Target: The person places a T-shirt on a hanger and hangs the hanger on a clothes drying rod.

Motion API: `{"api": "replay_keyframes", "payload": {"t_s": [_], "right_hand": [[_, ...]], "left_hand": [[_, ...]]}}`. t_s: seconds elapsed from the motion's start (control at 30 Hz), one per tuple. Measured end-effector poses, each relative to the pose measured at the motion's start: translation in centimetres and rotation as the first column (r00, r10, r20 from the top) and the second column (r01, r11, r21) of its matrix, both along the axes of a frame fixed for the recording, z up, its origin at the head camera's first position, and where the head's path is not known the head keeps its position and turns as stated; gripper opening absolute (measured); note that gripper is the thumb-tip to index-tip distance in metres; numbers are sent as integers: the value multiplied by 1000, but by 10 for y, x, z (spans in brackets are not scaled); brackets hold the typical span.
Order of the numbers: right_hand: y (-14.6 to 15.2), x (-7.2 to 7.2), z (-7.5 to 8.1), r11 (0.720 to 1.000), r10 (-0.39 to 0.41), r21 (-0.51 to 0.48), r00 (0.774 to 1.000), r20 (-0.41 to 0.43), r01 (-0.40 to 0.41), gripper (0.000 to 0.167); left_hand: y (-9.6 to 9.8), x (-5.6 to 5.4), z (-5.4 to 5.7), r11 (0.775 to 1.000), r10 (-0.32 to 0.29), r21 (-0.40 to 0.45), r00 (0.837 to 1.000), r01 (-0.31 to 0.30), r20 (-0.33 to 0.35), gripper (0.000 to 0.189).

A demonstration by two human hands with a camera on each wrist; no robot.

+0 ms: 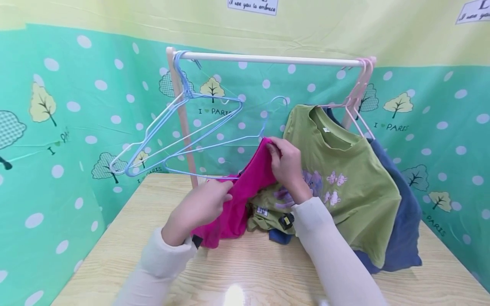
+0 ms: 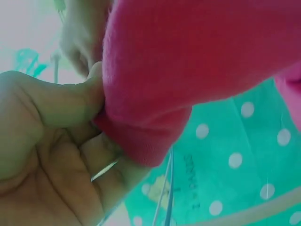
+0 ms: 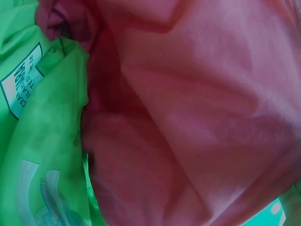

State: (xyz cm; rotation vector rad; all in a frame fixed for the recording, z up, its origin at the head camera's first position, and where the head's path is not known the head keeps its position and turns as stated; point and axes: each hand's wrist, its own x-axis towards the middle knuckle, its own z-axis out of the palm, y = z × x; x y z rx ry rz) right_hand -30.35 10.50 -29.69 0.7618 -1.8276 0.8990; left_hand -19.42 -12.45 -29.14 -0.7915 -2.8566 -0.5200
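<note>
A bright pink garment (image 1: 239,208) hangs between both hands, its lower part on the table. My left hand (image 1: 199,205) pinches its edge between thumb and fingers, as the left wrist view shows with the pink cloth (image 2: 188,56). My right hand (image 1: 288,163) grips the garment's upper edge, close under the hook of a light blue hanger (image 1: 218,145). That hanger is partly inside the garment; its left end sticks out bare, above my left hand. In the right wrist view, pink fabric (image 3: 188,117) fills most of the picture and the right fingers are hidden.
Behind stands a rack with a white rail (image 1: 268,58). Blue and white hangers (image 1: 183,127) hang at its left end. A green T-shirt (image 1: 344,191) and a blue garment (image 1: 402,221) hang on pink hangers (image 1: 357,95) at right. Green cloth (image 1: 264,221) with a label lies on the wooden table (image 1: 249,272).
</note>
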Motion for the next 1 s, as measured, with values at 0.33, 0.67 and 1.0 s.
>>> {"api": "replay_keyframes", "payload": {"t_s": [0.33, 0.67, 1.0], "right_hand": [[10, 4, -7, 999, -23, -27, 1000, -2, 23, 16], [20, 12, -24, 994, -53, -91, 999, 5, 53, 14], [25, 18, -32, 994, -62, -86, 998, 28, 64, 16]], "left_hand": [[-25, -3, 12, 985, -104, 138, 995, 103, -1, 17], [-29, -3, 17, 980, -62, 177, 981, 95, -185, 10], [-35, -3, 19, 960, -33, 254, 948, 118, -315, 7]]}}
